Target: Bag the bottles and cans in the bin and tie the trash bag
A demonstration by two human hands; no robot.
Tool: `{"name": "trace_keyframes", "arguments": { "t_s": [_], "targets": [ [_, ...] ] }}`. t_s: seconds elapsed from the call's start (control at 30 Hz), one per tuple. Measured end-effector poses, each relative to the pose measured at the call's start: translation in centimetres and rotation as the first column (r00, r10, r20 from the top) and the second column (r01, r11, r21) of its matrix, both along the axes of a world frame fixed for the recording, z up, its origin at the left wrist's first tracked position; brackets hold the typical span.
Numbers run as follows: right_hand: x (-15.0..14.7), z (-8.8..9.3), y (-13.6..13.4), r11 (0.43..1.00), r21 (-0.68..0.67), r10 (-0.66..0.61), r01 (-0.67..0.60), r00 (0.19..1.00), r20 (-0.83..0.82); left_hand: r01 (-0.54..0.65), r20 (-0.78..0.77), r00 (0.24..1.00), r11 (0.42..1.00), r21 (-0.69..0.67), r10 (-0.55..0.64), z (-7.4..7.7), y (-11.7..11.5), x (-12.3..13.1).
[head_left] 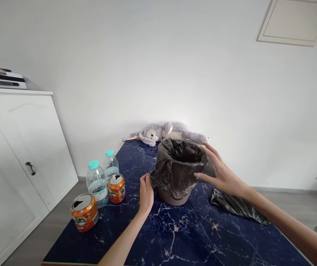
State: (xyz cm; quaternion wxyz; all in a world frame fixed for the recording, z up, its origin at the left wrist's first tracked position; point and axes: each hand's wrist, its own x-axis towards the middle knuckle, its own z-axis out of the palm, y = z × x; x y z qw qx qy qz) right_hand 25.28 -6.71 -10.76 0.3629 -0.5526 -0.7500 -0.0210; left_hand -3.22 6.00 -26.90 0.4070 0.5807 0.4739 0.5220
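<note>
A black trash bag [179, 177] lines a round trash bin [172, 200] in the middle of the table, its edge folded down over the rim. Much of the bin is covered by the bag; only its brownish-grey lower part shows. At the bin's left, my left hand [146, 195] pinches a loose corner of the bag. My right hand [223, 173] is spread at the bin's right side, thumb toward the front of the bag and fingers by the rim. Another black plastic bag [237, 206], bunched long, lies to the right under my right forearm.
Two orange drink cans [85, 213] and two clear bottles [97, 183] with teal caps stand at the table's left. Behind the bin lies a grey plush rabbit [172, 130]. The dark blue marbled table [172, 236] meets the wall; a white cabinet [22, 147] stands left.
</note>
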Motion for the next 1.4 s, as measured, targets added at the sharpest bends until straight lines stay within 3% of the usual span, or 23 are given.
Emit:
{"name": "trace_keyframes", "arguments": {
  "t_s": [0.1, 0.2, 0.33, 0.43, 0.53, 0.83, 1.1, 1.27, 1.4],
  "targets": [
    [0.4, -4.8, -1.3, 0.996, -0.079, -0.059, 0.044, 0.976, -0.21, 0.033, 0.013, 0.999, 0.999, -0.005, -0.033, -0.1, 0.1, 0.3],
    [0.5, -10.8, -2.9, 0.966, -0.215, -0.212, 0.143, 0.914, -0.345, 0.055, 0.02, 0.998, 0.998, -0.002, -0.055, -0.1, 0.2, 0.5],
    [-0.3, -17.9, -5.3, 0.941, -0.208, -0.327, 0.268, 0.879, -0.346, 0.079, 0.023, 0.997, 0.997, -0.016, -0.079, 0.0, 0.1, 0.6],
    [-1.2, -20.8, -6.2, 0.933, -0.232, -0.34, 0.276, 0.888, -0.311, 0.094, 0.024, 0.995, 0.995, -0.027, -0.093, 0.1, -0.1, 0.6],
    [-1.9, -21.6, -6.0, 0.933, -0.235, -0.334, 0.274, 0.902, -0.274, 0.097, 0.023, 0.995, 0.995, -0.037, -0.097, 0.2, 0.0, 0.5],
    [-3.1, -21.5, -6.0, 0.925, -0.246, -0.314, 0.289, 0.947, -0.067, 0.098, 0.023, 0.995, 0.991, -0.086, -0.096, 0.6, 0.1, 0.6],
    [-3.0, -21.4, -6.1, 0.928, -0.226, -0.313, 0.297, 0.949, -0.039, 0.08, -0.009, 0.997, 0.996, -0.041, -0.08, 0.3, -0.2, 0.2],
    [-3.0, -21.4, -6.1, 0.94, -0.202, -0.293, 0.274, 0.954, -0.07, 0.023, 0.003, 1.0, 0.999, -0.038, -0.023, 0.0, -1.1, -0.5],
    [-2.7, -21.8, -6.1, 0.95, -0.184, -0.273, 0.252, 0.958, -0.094, -0.001, 0.071, 0.997, 0.999, -0.037, 0.003, -0.4, -3.5, -1.7]
  ]
}}
